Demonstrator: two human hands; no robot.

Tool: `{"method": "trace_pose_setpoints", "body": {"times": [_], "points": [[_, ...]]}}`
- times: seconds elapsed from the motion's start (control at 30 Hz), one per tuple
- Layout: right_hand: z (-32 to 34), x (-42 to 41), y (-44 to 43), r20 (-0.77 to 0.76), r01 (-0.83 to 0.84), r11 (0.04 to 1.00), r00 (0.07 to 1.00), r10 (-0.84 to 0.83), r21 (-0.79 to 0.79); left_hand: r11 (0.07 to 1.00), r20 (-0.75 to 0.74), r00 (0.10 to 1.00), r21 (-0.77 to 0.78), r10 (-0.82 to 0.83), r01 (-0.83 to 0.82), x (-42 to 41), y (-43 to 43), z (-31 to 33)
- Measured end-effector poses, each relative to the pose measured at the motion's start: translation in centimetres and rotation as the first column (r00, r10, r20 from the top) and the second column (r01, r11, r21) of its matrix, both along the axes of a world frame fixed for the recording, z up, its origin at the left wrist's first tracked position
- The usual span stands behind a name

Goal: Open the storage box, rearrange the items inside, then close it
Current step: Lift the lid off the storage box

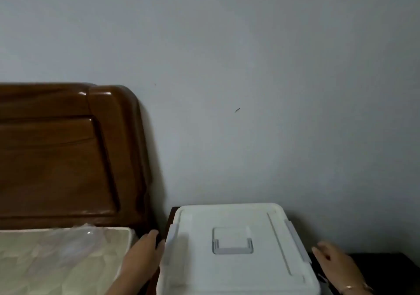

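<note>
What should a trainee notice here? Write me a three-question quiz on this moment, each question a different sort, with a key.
1. True or false: the storage box stands open.
2. What stands to the left of the box? A) a wooden headboard B) a window C) a chair
3. Which hand wears a bracelet: the left hand or the right hand?

Key
1. False: it is closed.
2. A.
3. The right hand.
</note>
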State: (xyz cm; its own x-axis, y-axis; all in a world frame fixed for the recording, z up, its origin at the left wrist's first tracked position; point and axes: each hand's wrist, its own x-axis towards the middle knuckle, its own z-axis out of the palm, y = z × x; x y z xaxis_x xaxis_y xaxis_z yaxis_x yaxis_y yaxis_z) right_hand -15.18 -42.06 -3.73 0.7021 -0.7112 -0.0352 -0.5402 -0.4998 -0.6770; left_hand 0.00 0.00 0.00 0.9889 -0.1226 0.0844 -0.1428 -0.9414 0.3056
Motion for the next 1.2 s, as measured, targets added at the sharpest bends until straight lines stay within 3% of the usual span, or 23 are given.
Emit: {"method": "trace_pose_setpoints", "body": {"times": [0.1, 0.2, 0.4, 0.53, 0.63, 0.8, 0.87, 0.93, 1.0, 1.03, 1.1, 1.2], "points": [[-0.4, 2.6, 0.7, -0.127, -0.051, 0.999, 0.991, 0.050, -0.002, 0.997, -0.011, 0.998, -0.015, 0.069, -0.070, 0.8, -2.4, -0.9], [-0.7, 4.3, 2.1, -0.233, -0.082, 0.997, 0.969, 0.081, 0.007, 0.994, -0.123, 0.987, 0.010, 0.105, -0.104, 1.1, -4.4, -2.2], [-2.1, 6.7, 3.0, -0.325, -0.105, 0.993, 0.942, 0.082, -0.055, 0.972, -0.143, 0.978, 0.200, 0.155, -0.125, 2.2, -5.6, -5.5], [-2.8, 7.2, 2.7, -0.300, -0.058, 0.996, 0.953, 0.033, -0.074, 0.966, -0.162, 0.972, 0.223, 0.168, -0.130, 3.0, -5.5, -6.3], [-3.2, 7.5, 2.5, -0.282, -0.025, 0.998, 0.959, 0.005, -0.066, 0.973, -0.206, 0.958, 0.160, 0.198, -0.167, 3.3, -5.4, -6.2], [-3.4, 7.5, 2.7, -0.307, -0.047, 0.991, 0.952, 0.006, -0.128, 0.956, -0.232, 0.961, -0.215, 0.151, -0.202, 4.5, -2.7, -7.5], [-3.5, 7.6, 2.7, -0.310, -0.052, 0.988, 0.951, 0.005, -0.144, 0.862, -0.330, 0.936, -0.432, 0.123, -0.266, 4.8, -2.0, -7.8], [-3.6, 7.6, 2.7, -0.307, -0.056, 0.987, 0.952, 0.007, -0.152, 0.669, -0.500, 0.865, -0.631, 0.037, -0.393, 4.8, -1.2, -8.1], [-3.8, 7.7, 2.6, -0.306, -0.061, 0.986, 0.952, 0.010, -0.157, 0.463, -0.661, 0.745, -0.689, -0.087, -0.558, 4.4, -0.6, -8.2], [-3.8, 7.6, 2.5, -0.306, -0.064, 0.984, 0.952, 0.011, -0.164, 0.414, -0.707, 0.699, -0.669, -0.102, -0.617, 4.3, -0.5, -8.4], [-4.0, 7.5, 2.4, -0.303, -0.069, 0.982, 0.953, 0.012, -0.178, 0.381, -0.745, 0.662, -0.637, -0.081, -0.670, 4.5, -0.5, -8.7], [-4.0, 7.4, 2.3, -0.293, -0.067, 0.978, 0.956, 0.006, -0.198, 0.395, -0.728, 0.686, -0.636, -0.022, -0.663, 4.6, -1.6, -8.1]]}}
